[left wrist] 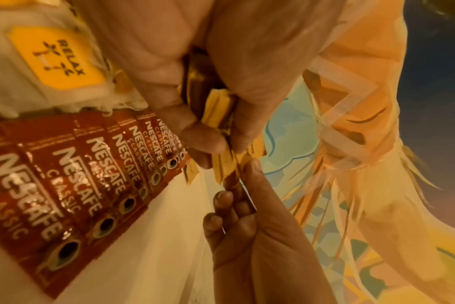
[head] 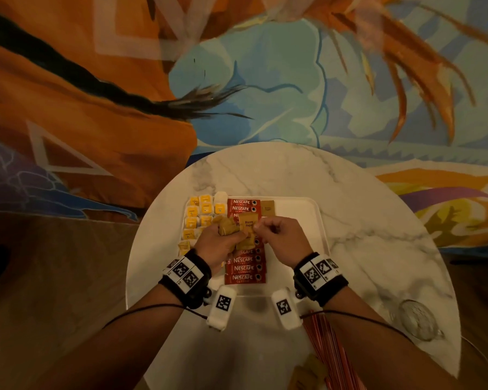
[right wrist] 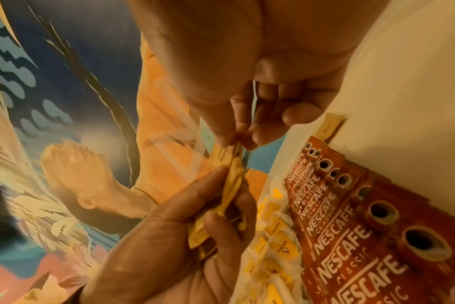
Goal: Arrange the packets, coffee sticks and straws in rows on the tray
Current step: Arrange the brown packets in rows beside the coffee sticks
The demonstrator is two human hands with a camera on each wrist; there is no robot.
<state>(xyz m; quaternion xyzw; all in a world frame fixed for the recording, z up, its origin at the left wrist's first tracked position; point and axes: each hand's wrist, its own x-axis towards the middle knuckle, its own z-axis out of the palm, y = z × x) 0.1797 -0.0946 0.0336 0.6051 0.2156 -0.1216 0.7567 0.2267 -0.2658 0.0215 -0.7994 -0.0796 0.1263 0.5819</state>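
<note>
Over the middle of the white tray (head: 307,218) my left hand (head: 223,240) grips a bundle of brown sugar packets (head: 228,228), also seen in the wrist views (left wrist: 218,111) (right wrist: 229,197). My right hand (head: 265,228) pinches the edge of one brown sugar packet (head: 249,223) at the top of that bundle, thumb against forefinger (right wrist: 257,135). Red Nescafe sticks (head: 244,268) lie in a column down the tray's middle. Yellow tea bags (head: 202,215) fill the tray's left part. A single sugar packet (head: 267,207) lies right of the top sticks. Copper straws (head: 330,356) lie on the table under my right forearm.
The tray sits on a round marble table (head: 364,220). A clear glass (head: 417,319) stands at the table's right near edge. A few more brown packets (head: 304,372) lie at the near edge beside the straws. The tray's right part shows bare white.
</note>
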